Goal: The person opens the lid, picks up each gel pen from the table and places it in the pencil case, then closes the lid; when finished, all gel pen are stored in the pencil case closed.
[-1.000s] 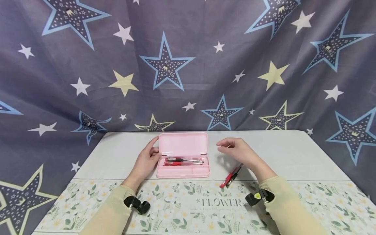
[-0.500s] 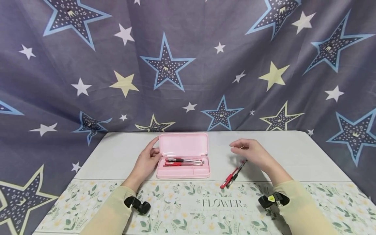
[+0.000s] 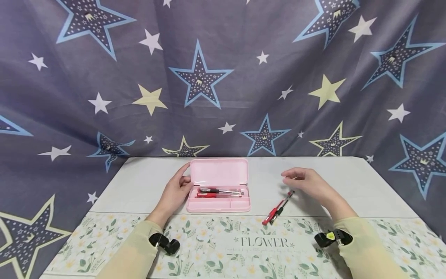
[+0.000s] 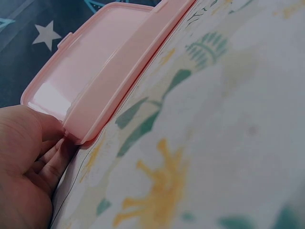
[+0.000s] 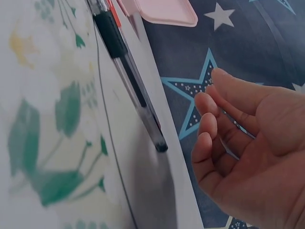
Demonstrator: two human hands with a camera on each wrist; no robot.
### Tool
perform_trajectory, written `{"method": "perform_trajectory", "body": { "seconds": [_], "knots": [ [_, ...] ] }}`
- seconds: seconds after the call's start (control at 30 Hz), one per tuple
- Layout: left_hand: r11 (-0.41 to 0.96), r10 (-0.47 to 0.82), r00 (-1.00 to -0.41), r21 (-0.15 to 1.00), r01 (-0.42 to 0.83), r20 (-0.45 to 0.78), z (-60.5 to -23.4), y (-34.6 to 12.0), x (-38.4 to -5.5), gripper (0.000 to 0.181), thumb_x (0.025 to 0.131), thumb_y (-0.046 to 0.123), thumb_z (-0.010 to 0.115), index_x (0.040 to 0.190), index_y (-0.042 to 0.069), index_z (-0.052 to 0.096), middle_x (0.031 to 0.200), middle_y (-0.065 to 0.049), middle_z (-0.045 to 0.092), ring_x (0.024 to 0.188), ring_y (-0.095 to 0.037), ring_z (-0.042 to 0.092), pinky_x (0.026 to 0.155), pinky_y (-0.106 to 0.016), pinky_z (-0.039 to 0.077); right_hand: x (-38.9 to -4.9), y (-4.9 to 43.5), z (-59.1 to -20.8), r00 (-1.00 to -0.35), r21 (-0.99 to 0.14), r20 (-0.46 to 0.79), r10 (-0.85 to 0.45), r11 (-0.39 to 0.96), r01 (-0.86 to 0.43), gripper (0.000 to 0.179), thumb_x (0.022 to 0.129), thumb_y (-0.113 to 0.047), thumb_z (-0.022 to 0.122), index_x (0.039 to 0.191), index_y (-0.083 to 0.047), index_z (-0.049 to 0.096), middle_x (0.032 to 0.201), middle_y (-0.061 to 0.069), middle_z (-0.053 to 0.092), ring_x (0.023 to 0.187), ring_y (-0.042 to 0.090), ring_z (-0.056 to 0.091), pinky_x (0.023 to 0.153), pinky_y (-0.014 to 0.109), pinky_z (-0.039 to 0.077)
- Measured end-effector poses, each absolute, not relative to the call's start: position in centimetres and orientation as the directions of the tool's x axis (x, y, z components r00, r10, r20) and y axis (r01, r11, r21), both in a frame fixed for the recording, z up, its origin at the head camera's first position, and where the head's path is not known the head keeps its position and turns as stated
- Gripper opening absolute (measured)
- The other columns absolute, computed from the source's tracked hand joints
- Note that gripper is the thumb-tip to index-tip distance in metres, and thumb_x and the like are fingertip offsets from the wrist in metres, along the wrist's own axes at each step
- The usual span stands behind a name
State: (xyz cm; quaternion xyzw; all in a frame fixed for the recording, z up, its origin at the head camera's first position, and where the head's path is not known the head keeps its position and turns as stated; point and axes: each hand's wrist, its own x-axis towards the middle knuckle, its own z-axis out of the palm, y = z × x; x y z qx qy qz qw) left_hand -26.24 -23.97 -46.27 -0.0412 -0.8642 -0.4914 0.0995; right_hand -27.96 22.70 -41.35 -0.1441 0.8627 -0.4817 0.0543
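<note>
Lying near the right grip [image 3: 310, 186], apparently untouched: two pens [image 3: 278, 211].

White table [image 3: 146, 174], floral band [image 3: 188, 248] along the near side, open pink case [image 3: 219, 178], red pen [image 3: 269, 218], black pen [image 3: 277, 213]

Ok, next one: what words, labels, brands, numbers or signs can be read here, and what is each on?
"FLOWER": the heading printed on the floral table cover.
Unreadable: the small line of script beneath it, too blurred.
Unreadable: any print on the pens in the case or the loose pens.
Pink case: no lettering visible.
</note>
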Motion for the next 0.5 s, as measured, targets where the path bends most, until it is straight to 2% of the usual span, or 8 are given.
{"method": "perform_trajectory", "body": {
  "seconds": [0.17, 0.5],
  "knots": [
    [0.512, -0.027, -0.976, 0.842, 0.171, 0.215, -46.4, -23.9, -26.3, 0.076, 0.107, 0.001, 0.068, 0.173, 0.023, 0.039, 0.114, -0.010, 0.077, 0.104, -0.020, 0.069, 0.092, -0.028, 0.054, -28.0, 23.5, -41.5, -0.950, -0.845, 0.034, -0.311, 0.498, -0.193, 0.045, 0.106, -0.024, 0.078, 0.141, 0.002, 0.071, 0.125, 0.012, 0.075, 0.107, 0.019, 0.068, 0.091, 0.030, 0.050],
    [0.520, -0.025, -0.971, 0.833, 0.189, 0.236, -46.5, -24.0, -26.3, 0.074, 0.107, 0.000, 0.067, 0.173, 0.018, 0.038, 0.114, -0.010, 0.078, 0.103, -0.019, 0.069, 0.092, -0.028, 0.053, -28.1, 24.8, -41.7, -0.944, -0.838, -0.006, -0.331, 0.517, -0.176, 0.043, 0.106, -0.024, 0.078, 0.141, 0.000, 0.071, 0.130, 0.014, 0.074, 0.112, 0.021, 0.069, 0.092, 0.032, 0.053]
  ]
}}
